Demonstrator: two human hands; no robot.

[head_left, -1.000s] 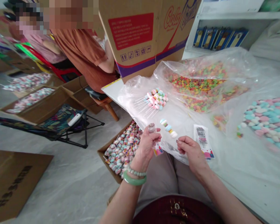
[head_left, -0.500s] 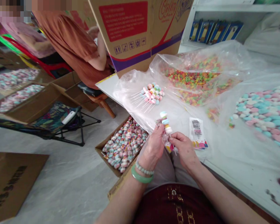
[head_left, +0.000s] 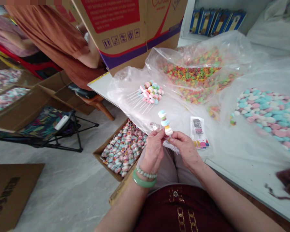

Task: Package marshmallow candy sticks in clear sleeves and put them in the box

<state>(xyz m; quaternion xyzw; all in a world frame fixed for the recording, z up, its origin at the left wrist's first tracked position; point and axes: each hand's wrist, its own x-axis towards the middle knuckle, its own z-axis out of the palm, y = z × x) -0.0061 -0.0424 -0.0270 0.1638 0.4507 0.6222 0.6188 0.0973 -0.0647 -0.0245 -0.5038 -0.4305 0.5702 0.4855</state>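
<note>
A marshmallow skewer [head_left: 164, 123] stands upright, tilted slightly left, stacked with white, blue, green and yellow pieces. At its lower end, my right hand [head_left: 185, 146] is closed in a pinch on the stick. My left hand [head_left: 155, 146] is closed beside it, gripping a clear printed plastic bag [head_left: 154, 126] whose edge shows past the fingers. The bag's lower part is mostly hidden between the hands. Just right of them lies a small stack of printed bags [head_left: 198, 130]. Finished-looking skewers [head_left: 151, 91] lie bunched on the plastic sheet, sticks pointing left.
A large bag of ring candies [head_left: 195, 74] and a spread of pastel marshmallows [head_left: 268, 112] cover the table's far and right sides. A tall carton [head_left: 135, 42] stands behind. Below left sits a box of wrapped skewers [head_left: 125, 148]. A co-worker in a rust-coloured top [head_left: 55, 42] sits further left.
The view has shifted slightly, moving the scene leftward. The skewer is more exposed above my hands, and the bag has dropped away from beside its upper part toward my left fingers.
</note>
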